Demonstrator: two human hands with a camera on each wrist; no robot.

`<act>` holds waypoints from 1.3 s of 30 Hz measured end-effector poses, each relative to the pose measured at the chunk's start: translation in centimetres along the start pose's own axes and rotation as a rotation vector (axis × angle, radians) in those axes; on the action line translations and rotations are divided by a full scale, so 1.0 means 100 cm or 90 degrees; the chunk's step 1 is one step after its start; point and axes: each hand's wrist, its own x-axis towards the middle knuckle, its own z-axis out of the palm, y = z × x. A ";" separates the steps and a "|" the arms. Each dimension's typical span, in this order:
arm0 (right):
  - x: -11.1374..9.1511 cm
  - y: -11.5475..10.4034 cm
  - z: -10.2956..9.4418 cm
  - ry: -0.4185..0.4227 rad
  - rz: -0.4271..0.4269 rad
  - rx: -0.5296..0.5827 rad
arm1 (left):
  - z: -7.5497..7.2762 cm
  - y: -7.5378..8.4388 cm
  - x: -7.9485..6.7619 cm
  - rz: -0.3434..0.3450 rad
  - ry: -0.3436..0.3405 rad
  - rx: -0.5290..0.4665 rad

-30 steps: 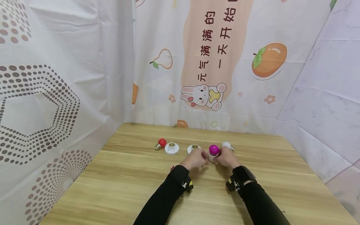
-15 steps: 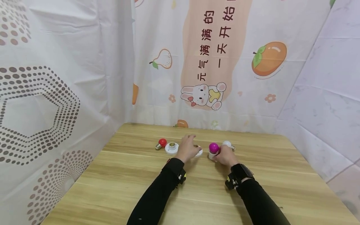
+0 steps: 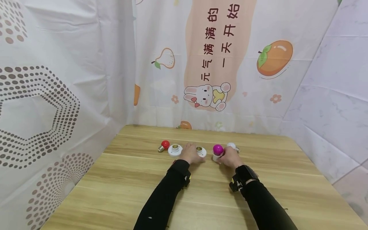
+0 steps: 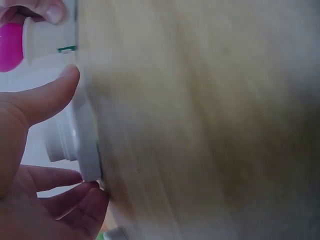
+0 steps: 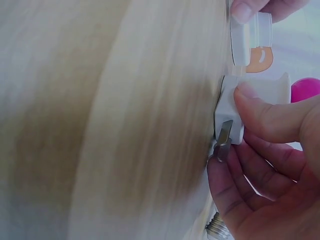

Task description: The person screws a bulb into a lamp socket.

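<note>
My left hand (image 3: 190, 154) grips the round white lamp socket (image 3: 200, 151) in the middle, thumb and fingers at opposite edges of its base in the left wrist view. My right hand (image 3: 231, 157) holds a white plug-in lamp holder (image 5: 260, 90) between thumb and fingers, and a metal prong (image 5: 224, 140) sticks out from it. A magenta bulb (image 3: 218, 149) sits upright in that holder. Another round white socket (image 3: 175, 149) stands to the left, with a red bulb (image 3: 165, 144) lying beside it. Behind my right hand lies a white bulb (image 3: 231, 146), partly hidden.
Everything rests on a wood-grain table (image 3: 138, 185). A printed curtain (image 3: 161, 111) rises along its back edge, with more white cloth at the left and right sides.
My left hand has left the magenta bulb's holder, moved left, and come down around the middle socket. The right hand stays on the holder.
</note>
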 end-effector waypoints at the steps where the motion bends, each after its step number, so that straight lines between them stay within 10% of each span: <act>1: 0.000 0.000 0.000 0.000 0.002 0.000 | 0.001 0.000 0.000 -0.005 0.002 0.009; 19: 0.002 -0.011 0.004 0.000 -0.013 -0.077 | -0.011 -0.004 -0.009 0.039 -0.007 -0.080; 39: -0.028 -0.032 -0.031 0.037 -0.072 0.029 | -0.058 -0.001 -0.048 0.178 0.002 -0.196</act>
